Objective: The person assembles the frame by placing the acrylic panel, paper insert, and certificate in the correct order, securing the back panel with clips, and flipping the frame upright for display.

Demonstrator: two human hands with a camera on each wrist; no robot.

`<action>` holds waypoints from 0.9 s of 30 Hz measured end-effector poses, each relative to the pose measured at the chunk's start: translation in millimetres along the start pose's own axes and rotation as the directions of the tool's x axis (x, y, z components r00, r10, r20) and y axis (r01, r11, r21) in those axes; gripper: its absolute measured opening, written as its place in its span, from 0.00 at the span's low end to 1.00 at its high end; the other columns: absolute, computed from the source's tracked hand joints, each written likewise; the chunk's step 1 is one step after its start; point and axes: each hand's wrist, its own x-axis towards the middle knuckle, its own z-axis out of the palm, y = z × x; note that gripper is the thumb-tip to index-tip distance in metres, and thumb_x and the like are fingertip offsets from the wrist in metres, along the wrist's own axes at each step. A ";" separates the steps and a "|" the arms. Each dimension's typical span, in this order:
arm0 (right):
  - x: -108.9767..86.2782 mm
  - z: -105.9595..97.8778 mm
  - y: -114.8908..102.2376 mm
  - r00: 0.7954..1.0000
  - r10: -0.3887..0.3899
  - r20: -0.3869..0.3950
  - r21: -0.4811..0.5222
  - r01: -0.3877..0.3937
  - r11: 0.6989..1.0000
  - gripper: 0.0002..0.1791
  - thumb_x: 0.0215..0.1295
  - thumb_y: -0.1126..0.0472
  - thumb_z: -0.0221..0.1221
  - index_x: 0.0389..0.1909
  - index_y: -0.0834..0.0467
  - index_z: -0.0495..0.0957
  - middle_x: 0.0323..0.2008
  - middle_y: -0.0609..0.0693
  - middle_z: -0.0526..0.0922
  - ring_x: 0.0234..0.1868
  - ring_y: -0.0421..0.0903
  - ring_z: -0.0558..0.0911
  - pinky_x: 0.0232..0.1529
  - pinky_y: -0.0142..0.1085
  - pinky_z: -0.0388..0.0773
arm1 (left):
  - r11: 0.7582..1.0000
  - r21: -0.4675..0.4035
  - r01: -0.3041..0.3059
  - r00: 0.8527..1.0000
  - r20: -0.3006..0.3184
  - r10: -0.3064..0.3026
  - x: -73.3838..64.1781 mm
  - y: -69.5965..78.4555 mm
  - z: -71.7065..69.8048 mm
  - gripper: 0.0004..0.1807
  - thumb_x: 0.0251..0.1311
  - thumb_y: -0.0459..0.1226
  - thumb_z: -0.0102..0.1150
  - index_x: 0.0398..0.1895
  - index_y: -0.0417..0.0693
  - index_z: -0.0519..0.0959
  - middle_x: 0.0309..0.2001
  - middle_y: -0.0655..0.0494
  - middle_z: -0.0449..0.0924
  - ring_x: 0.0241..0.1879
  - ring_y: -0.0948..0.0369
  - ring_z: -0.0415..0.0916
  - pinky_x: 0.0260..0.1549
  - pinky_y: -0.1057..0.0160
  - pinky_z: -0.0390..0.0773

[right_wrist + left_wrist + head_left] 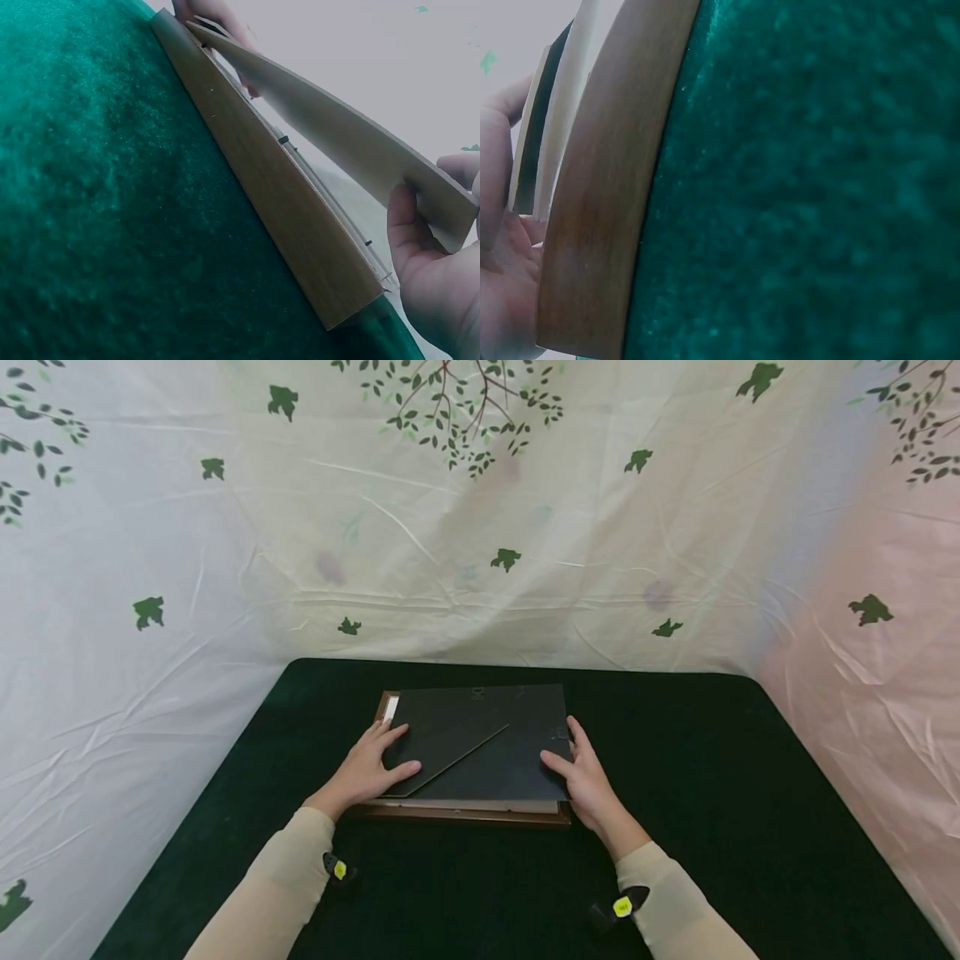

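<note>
Left sleeve (pixel 281 877): pale cream, plain, cuff ending at wrist; left grip (pixel 363 766) bare. Right sleeve (pixel 675 902): same cream cloth, soft creases; right grip (pixel 592 785) bare. Left wrist device (pixel 329 862): small, black, worn at sleeve, bearing yellow tag (pixel 341 870). Right wrist device (pixel 639 896): also black; angular yellow marker (pixel 622 907), its print too small to read.

The backing board (pixel 495 768) looks matt, the frame (pixel 615 187) smooth wood, the green cloth (pixel 480 893) velvety

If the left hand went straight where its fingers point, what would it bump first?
Probably the dark board: the left hand points across it, with its thumb over it. Whether it would push it or slide over is hard to tell.
</note>
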 end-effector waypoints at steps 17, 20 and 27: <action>0.1 3.2 4.2 0.999 -0.023 0.049 -0.106 0.028 0.994 0.46 0.71 0.65 0.54 0.77 0.49 0.32 0.75 0.56 0.44 0.71 0.54 0.57 0.66 0.50 0.61 | 0.998 -0.057 0.004 1.000 -0.018 -0.005 -6.4 -10.1 1.6 0.48 0.53 0.69 0.53 0.73 0.55 0.60 0.76 0.48 0.45 0.74 0.44 0.37 0.63 0.34 0.51; 0.9 2.5 5.5 0.998 -0.040 0.050 -0.133 0.046 0.990 0.46 0.70 0.67 0.53 0.77 0.49 0.33 0.76 0.55 0.41 0.72 0.54 0.54 0.66 0.49 0.60 | 0.999 -0.054 0.005 1.000 -0.013 -0.006 -6.4 -10.3 1.6 0.49 0.53 0.69 0.53 0.73 0.55 0.59 0.76 0.48 0.44 0.74 0.45 0.36 0.64 0.34 0.50; 2.5 4.2 6.8 0.997 -0.043 0.069 -0.120 0.051 0.992 0.46 0.71 0.66 0.53 0.76 0.52 0.31 0.76 0.54 0.38 0.73 0.54 0.52 0.67 0.48 0.59 | 0.999 -0.048 0.007 1.000 -0.006 -0.007 -6.8 -10.8 0.6 0.48 0.54 0.69 0.53 0.74 0.54 0.58 0.77 0.47 0.40 0.74 0.44 0.35 0.64 0.34 0.49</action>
